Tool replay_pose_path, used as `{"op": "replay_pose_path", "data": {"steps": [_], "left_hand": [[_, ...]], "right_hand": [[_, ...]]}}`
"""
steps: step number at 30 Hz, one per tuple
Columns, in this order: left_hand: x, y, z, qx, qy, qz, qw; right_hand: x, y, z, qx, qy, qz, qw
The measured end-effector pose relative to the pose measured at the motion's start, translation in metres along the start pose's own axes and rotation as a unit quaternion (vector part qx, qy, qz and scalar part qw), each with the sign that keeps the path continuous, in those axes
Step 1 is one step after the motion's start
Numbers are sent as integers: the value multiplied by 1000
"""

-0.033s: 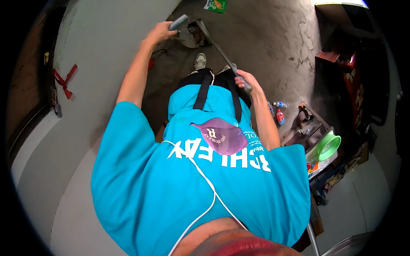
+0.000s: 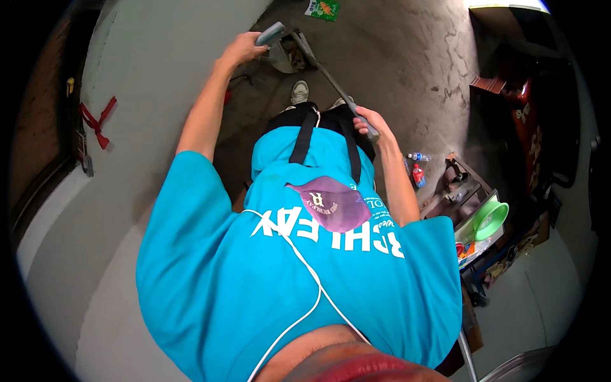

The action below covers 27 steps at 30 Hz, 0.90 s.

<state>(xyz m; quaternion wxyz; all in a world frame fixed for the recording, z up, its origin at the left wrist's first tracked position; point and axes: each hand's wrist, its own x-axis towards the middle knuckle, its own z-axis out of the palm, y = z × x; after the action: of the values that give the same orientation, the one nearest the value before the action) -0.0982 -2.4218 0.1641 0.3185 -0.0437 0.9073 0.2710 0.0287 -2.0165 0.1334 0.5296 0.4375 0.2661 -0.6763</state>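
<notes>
My left hand (image 2: 242,48), at the far left, is closed around a thick grey handle (image 2: 270,33) whose end sticks out past the fingers. My right hand (image 2: 370,125) grips the near end of a long grey stick (image 2: 331,81), which slants away from me to the far left. Just beyond my feet, near the stick's far end, a pale pan-like thing (image 2: 279,62) with dark bits in it lies low by the floor. Whether the handle or the stick joins it I cannot tell.
A green packet (image 2: 323,9) lies on the concrete floor (image 2: 407,57) at the far edge. To the right stand small bottles (image 2: 418,175) and a cluttered shelf with a green basin (image 2: 491,219). The wall (image 2: 146,70) rises on the left, with a red ribbon (image 2: 97,122) on it.
Both hands have shifted very slightly to the right, each with the grey handle or stick still in its grip.
</notes>
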Motion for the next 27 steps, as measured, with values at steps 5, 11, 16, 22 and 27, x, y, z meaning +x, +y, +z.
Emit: {"op": "replay_pose_path", "data": {"steps": [5, 11, 16, 22, 27], "left_hand": [[10, 19, -10, -5, 4, -6, 1000], [25, 35, 17, -13, 18, -1, 1000], [19, 49, 19, -26, 41, -2, 999], [0, 50, 22, -23, 71, 3, 997], [-37, 30, 30, -97, 121, -15, 988]], "right_hand": [[-48, -1, -23, 26, 1, -10, 1000], [-34, 7, -11, -37, 97, -87, 991], [-1, 7, 11, -35, 92, -53, 994], [-32, -8, 18, -74, 39, -5, 997], [-48, -17, 17, -6, 3, 19, 1000]]}}
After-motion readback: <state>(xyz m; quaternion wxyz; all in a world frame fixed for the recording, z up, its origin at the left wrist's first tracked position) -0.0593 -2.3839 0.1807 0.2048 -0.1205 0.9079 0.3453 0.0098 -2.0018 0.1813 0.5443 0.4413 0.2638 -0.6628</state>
